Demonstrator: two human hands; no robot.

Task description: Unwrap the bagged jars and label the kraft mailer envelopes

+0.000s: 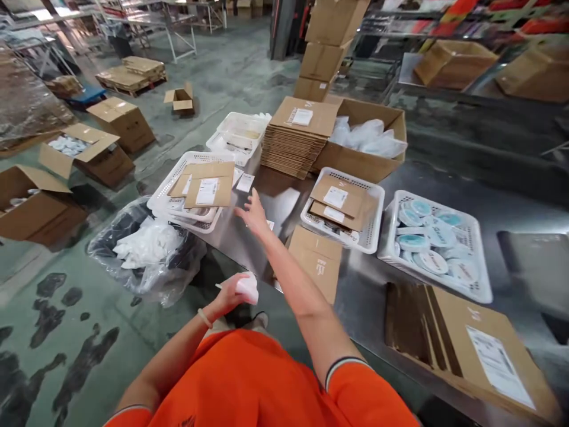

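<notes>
A small, crumpled white bundle (249,289) of thin sheet, perhaps plastic or paper, though blur makes that hard to tell, sits in the left hand (230,294), in front of the orange shirt (240,379) and just off the near edge of the grey metal table (284,204). The left fingers are closed around it. The right hand (255,218) is stretched out over the table, its fingers spread apart and holding nothing; a white rectangular paper slip (245,182) lies just beyond the fingertips.

To the left of the right hand, a white perforated plastic basket (156,198) bears flat brown cardboard boxes with white labels (217,173). Below it stands a black bin lined with clear plastic (166,284), holding crumpled white plastic (149,242). A flattened brown cardboard box (316,256) lies beside the right forearm, near a second white plastic basket (379,207) with labelled flat boxes (351,197) in it.
</notes>
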